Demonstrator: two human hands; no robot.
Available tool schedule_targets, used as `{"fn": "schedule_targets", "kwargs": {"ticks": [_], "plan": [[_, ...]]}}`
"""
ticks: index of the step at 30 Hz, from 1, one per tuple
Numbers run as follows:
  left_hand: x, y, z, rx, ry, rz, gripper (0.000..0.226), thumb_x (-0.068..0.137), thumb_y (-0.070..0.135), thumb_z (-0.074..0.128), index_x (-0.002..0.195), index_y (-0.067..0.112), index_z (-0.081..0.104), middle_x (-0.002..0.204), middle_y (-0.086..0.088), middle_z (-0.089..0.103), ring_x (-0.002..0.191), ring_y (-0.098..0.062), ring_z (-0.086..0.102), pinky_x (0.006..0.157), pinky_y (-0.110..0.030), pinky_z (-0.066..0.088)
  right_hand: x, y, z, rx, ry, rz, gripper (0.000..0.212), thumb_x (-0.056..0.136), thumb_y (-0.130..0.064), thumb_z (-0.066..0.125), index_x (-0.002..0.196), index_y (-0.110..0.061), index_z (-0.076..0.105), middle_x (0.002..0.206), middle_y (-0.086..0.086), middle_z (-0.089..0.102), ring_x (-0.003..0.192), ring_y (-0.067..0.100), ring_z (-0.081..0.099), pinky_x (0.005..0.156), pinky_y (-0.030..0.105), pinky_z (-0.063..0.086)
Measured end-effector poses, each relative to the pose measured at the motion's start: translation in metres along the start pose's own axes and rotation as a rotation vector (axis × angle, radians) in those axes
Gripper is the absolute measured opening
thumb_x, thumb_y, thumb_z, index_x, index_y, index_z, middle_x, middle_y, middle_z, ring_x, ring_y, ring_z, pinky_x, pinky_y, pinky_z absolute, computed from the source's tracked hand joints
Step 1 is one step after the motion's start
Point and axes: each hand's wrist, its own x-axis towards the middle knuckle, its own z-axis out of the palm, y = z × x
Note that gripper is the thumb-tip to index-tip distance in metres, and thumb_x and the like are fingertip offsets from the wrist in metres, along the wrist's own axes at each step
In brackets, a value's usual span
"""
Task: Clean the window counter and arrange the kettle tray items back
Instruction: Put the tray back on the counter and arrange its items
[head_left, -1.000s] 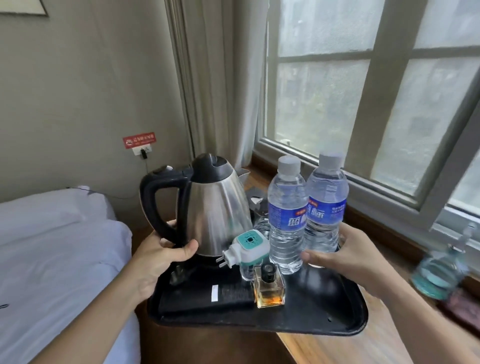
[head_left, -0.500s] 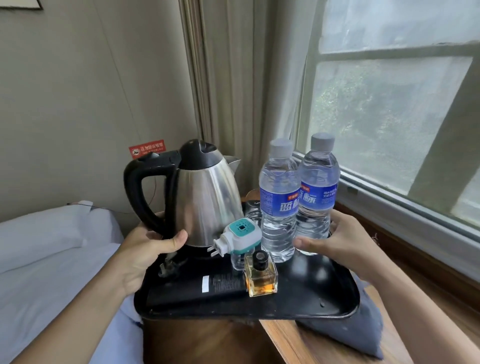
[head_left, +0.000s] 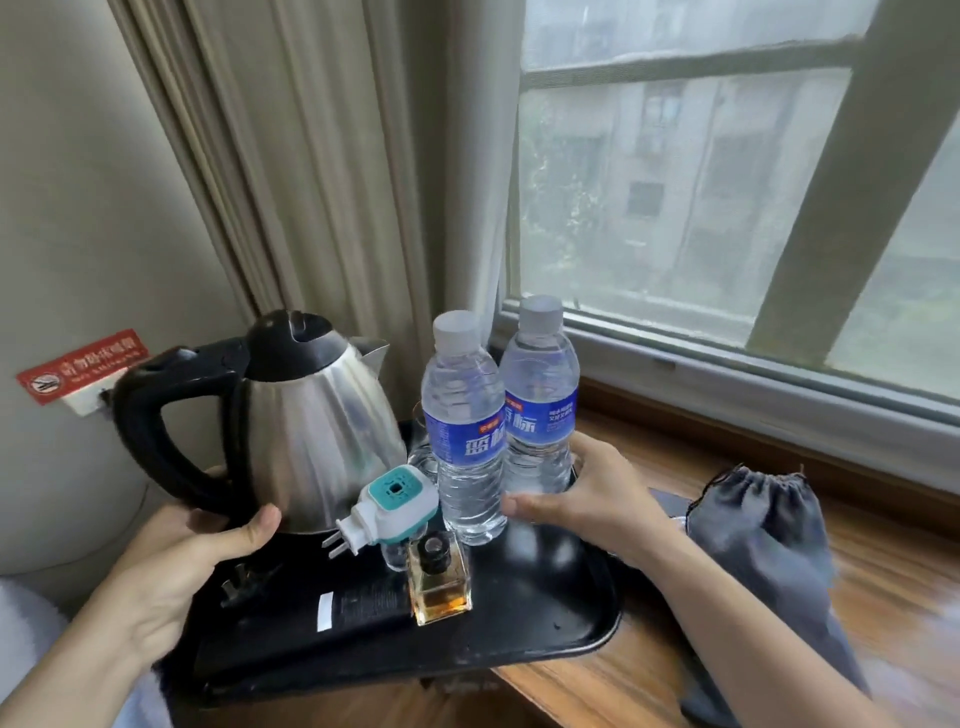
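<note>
we grip the tray (head_left: 571, 631) by both ends, left hand (head_left: 179, 566) and right hand (head_left: 597, 506). we should keep it level so the kettle (head_left: 317, 431) and bottles (head_left: 465, 431) stay upright.

Black tray (head_left: 561, 631); silver kettle (head_left: 322, 431) with black handle; two clear bottles (head_left: 465, 431) with blue labels; grey pouch (head_left: 758, 525); brown wood tabletop (head_left: 883, 561).

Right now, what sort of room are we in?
Most likely a hotel guest room: a black tray with a kettle and two water bottles, and a no-smoking sign on the wall.
</note>
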Motion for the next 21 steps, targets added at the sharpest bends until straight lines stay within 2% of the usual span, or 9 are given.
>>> {"fn": "schedule_targets", "kwargs": {"ticks": [3, 5, 7, 8, 10, 12, 16, 18, 21], "plan": [[0.049, -0.01, -0.012, 0.016, -0.044, -0.008, 0.107, 0.017, 0.053, 0.103, 0.108, 0.004, 0.074, 0.103, -0.011, 0.079, 0.104, -0.028, 0.072, 0.105, -0.044, 0.046, 0.022, 0.002, 0.016, -0.061, 0.061, 0.008, 0.076, 0.05, -0.07, 0.091, 0.118, -0.048, 0.064, 0.105, -0.032, 0.071, 0.102, -0.006, 0.066, 0.097, 0.037, 0.053], [0.079, -0.023, -0.016, -0.008, -0.067, -0.018, 0.115, 0.01, 0.057, 0.102, 0.107, 0.001, 0.074, 0.104, -0.012, 0.079, 0.102, -0.028, 0.073, 0.101, -0.044, 0.048, 0.037, 0.007, 0.025, -0.093, 0.087, 0.012, 0.076, 0.052, -0.069, 0.091, 0.121, -0.05, 0.062, 0.106, -0.035, 0.07, 0.102, -0.009, 0.063, 0.096, 0.033, 0.053], [0.106, -0.037, -0.02, -0.025, -0.077, -0.03, 0.098, 0.027, 0.049, 0.104, 0.106, -0.001, 0.075, 0.108, -0.018, 0.077, 0.107, -0.037, 0.072, 0.105, -0.052, 0.047, 0.05, 0.013, 0.033, -0.108, 0.1, 0.014, 0.08, 0.053, -0.069, 0.091, 0.124, -0.051, 0.059, 0.109, -0.034, 0.069, 0.105, -0.007, 0.062, 0.096, 0.033, 0.052], [0.119, -0.042, -0.02, -0.029, -0.091, -0.036, 0.08, 0.043, 0.04, 0.102, 0.106, -0.001, 0.075, 0.109, -0.02, 0.077, 0.111, -0.04, 0.07, 0.107, -0.055, 0.045, 0.055, 0.017, 0.038, -0.101, 0.113, 0.018, 0.08, 0.053, -0.069, 0.091, 0.124, -0.053, 0.057, 0.11, -0.034, 0.069, 0.106, -0.006, 0.062, 0.097, 0.033, 0.052], [0.145, -0.052, -0.021, -0.035, -0.092, -0.019, 0.046, 0.065, 0.016, 0.085, 0.105, -0.003, 0.074, 0.107, -0.02, 0.077, 0.117, -0.046, 0.066, 0.11, -0.058, 0.042, 0.067, 0.025, 0.046, -0.094, 0.139, 0.042, 0.078, 0.053, -0.069, 0.09, 0.122, -0.057, 0.055, 0.11, -0.034, 0.068, 0.108, -0.004, 0.061, 0.097, 0.034, 0.052], [0.171, -0.06, -0.019, -0.003, -0.095, -0.006, 0.039, 0.068, 0.006, 0.076, 0.106, -0.004, 0.072, 0.104, -0.018, 0.078, 0.118, -0.046, 0.065, 0.112, -0.059, 0.041, 0.078, 0.032, 0.056, -0.1, 0.153, 0.073, 0.08, 0.055, -0.068, 0.09, 0.126, -0.057, 0.054, 0.11, -0.035, 0.068, 0.108, -0.004, 0.06, 0.095, 0.032, 0.051], [0.214, -0.07, -0.017, 0.013, -0.156, -0.036, 0.033, 0.068, 0.005, 0.077, 0.1, -0.002, 0.075, 0.105, -0.021, 0.077, 0.113, -0.046, 0.067, 0.11, -0.059, 0.043, 0.093, 0.047, 0.081, -0.056, 0.2, 0.149, 0.078, 0.056, -0.064, 0.093, 0.125, -0.051, 0.057, 0.112, -0.034, 0.068, 0.105, -0.009, 0.062, 0.089, 0.024, 0.05], [0.238, -0.076, -0.017, 0.033, -0.23, -0.009, 0.047, 0.062, 0.013, 0.086, 0.105, -0.002, 0.073, 0.106, -0.021, 0.077, 0.111, -0.044, 0.069, 0.102, -0.053, 0.054, 0.101, 0.054, 0.095, -0.033, 0.233, 0.179, 0.075, 0.057, -0.059, 0.095, 0.123, -0.05, 0.061, 0.109, -0.038, 0.068, 0.102, -0.015, 0.061, 0.084, 0.015, 0.047], [0.277, -0.081, -0.013, 0.038, -0.314, 0.027, 0.097, 0.03, 0.04, 0.105, 0.111, -0.001, 0.07, 0.107, -0.016, 0.078, 0.099, -0.026, 0.075, 0.086, -0.031, 0.061, 0.113, 0.061, 0.116, -0.001, 0.282, 0.232, 0.069, 0.059, -0.052, 0.097, 0.118, -0.052, 0.061, 0.106, -0.046, 0.063, 0.101, -0.022, 0.057, 0.074, 0.001, 0.043]]}}
